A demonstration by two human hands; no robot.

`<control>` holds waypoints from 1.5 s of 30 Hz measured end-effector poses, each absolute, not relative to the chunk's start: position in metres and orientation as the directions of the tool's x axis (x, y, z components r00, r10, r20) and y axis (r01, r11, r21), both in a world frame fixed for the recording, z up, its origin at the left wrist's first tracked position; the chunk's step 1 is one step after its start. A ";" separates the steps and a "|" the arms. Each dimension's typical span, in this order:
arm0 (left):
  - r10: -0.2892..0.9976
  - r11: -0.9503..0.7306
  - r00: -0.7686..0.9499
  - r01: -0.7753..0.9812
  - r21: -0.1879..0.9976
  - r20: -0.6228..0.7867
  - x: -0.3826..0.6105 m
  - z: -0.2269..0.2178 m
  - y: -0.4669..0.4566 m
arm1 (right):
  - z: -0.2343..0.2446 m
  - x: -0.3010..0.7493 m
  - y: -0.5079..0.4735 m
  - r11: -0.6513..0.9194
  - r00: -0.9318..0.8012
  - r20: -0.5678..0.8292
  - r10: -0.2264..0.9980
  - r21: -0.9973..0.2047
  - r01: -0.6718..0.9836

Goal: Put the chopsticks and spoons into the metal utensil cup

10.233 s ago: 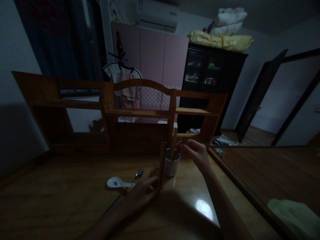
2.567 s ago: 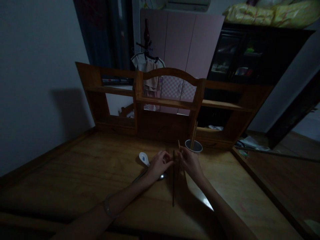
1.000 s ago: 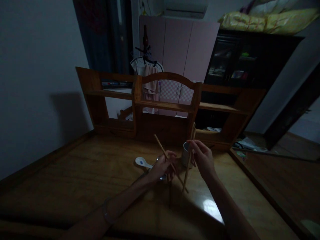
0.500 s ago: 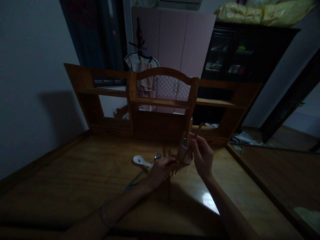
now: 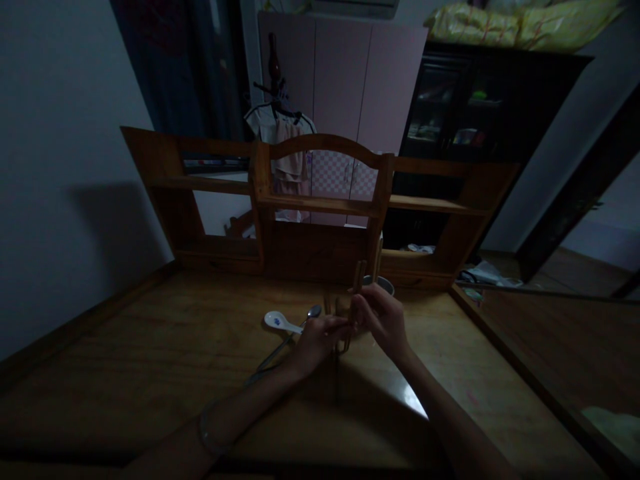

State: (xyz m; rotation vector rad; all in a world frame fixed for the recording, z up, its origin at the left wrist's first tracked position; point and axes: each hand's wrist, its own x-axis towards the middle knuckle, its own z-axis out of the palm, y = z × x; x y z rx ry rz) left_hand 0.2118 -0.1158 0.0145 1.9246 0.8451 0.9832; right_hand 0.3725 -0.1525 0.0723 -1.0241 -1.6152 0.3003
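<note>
My left hand (image 5: 320,341) and my right hand (image 5: 383,321) meet over the table, fingertips nearly touching. Both are closed around wooden chopsticks (image 5: 359,275), whose upper ends rise above my right fingers and whose lower ends show under my left. Just behind my right hand stands a round cup (image 5: 386,285), mostly hidden, with a stick standing at it. More thin sticks (image 5: 327,303) lie on the table behind and below my left hand. To the left, a white soup spoon (image 5: 281,322) with a blue mark rests near a long-handled metal spoon (image 5: 314,311).
The glossy wooden table (image 5: 200,347) carries a wooden shelf unit (image 5: 320,210) along its back. A raised wooden edge (image 5: 500,340) runs down the right side. Beyond stand pink wardrobe doors (image 5: 340,87) and a dark cabinet (image 5: 465,113). The room is dim.
My right hand has come left and down, away from above the cup to my left hand. The chopsticks in it now stand more upright. My left hand has barely moved.
</note>
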 end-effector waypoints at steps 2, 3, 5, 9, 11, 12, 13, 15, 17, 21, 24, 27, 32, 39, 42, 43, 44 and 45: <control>0.813 -0.446 0.489 0.174 0.878 0.317 0.212 0.013 -0.116 | 0.071 0.374 -0.151 0.579 0.036 0.656 0.754 -0.690 0.435; 0.809 -0.445 0.495 0.166 0.880 0.316 0.213 0.013 -0.116 | 0.070 0.374 -0.150 0.578 0.043 0.653 0.756 -0.697 0.425; 0.807 -0.441 0.503 0.162 0.883 0.310 0.213 0.013 -0.116 | 0.069 0.374 -0.149 0.578 0.053 0.649 0.759 -0.709 0.404; 0.807 -0.436 0.513 0.186 0.880 0.292 0.213 0.015 -0.117 | 0.069 0.376 -0.149 0.569 0.062 0.637 0.768 -0.724 0.391; 0.805 -0.445 0.516 0.197 0.874 0.294 0.214 0.015 -0.117 | 0.069 0.376 -0.150 0.561 0.056 0.625 0.779 -0.733 0.384; 0.801 -0.452 0.519 0.197 0.870 0.299 0.214 0.015 -0.117 | 0.069 0.376 -0.150 0.559 0.053 0.621 0.782 -0.737 0.380; 0.797 -0.457 0.522 0.193 0.868 0.304 0.214 0.015 -0.117 | 0.069 0.376 -0.150 0.558 0.051 0.619 0.784 -0.739 0.377; 0.791 -0.462 0.528 0.185 0.867 0.309 0.215 0.015 -0.117 | 0.069 0.376 -0.151 0.559 0.054 0.619 0.784 -0.741 0.371; 0.793 -0.456 0.530 0.188 0.870 0.301 0.215 0.014 -0.117 | 0.070 0.375 -0.151 0.560 0.061 0.620 0.782 -0.743 0.365; 0.791 -0.458 0.534 0.191 0.868 0.299 0.214 0.014 -0.117 | 0.075 0.375 -0.151 0.574 0.061 0.635 0.770 -0.732 0.367; 0.786 -0.463 0.547 0.213 0.860 0.288 0.214 0.014 -0.116 | 0.081 0.375 -0.152 0.602 0.037 0.659 0.751 -0.706 0.372; 0.789 -0.454 0.560 0.254 0.854 0.252 0.213 0.014 -0.116 | 0.084 0.375 -0.154 0.615 0.019 0.668 0.744 -0.695 0.373; 0.776 -0.467 0.574 0.245 0.849 0.261 0.211 0.018 -0.119 | 0.087 0.379 -0.156 0.618 -0.037 0.663 0.748 -0.674 0.405; 0.692 -0.618 0.583 0.170 0.768 0.427 0.214 0.013 -0.117 | 0.097 0.384 -0.164 0.687 -0.210 0.673 0.709 -0.593 0.419; 0.649 -0.669 0.568 0.109 0.735 0.506 0.214 0.014 -0.116 | 0.101 0.382 -0.169 0.711 -0.249 0.688 0.681 -0.542 0.447; 0.646 -0.676 0.563 0.106 0.730 0.516 0.214 0.016 -0.117 | 0.102 0.382 -0.170 0.720 -0.260 0.695 0.671 -0.525 0.454; 0.646 -0.680 0.555 0.107 0.726 0.524 0.213 0.018 -0.118 | 0.102 0.381 -0.172 0.729 -0.271 0.701 0.660 -0.509 0.457; 0.647 -0.683 0.551 0.109 0.723 0.527 0.212 0.020 -0.118 | 0.102 0.381 -0.174 0.736 -0.279 0.707 0.650 -0.494 0.462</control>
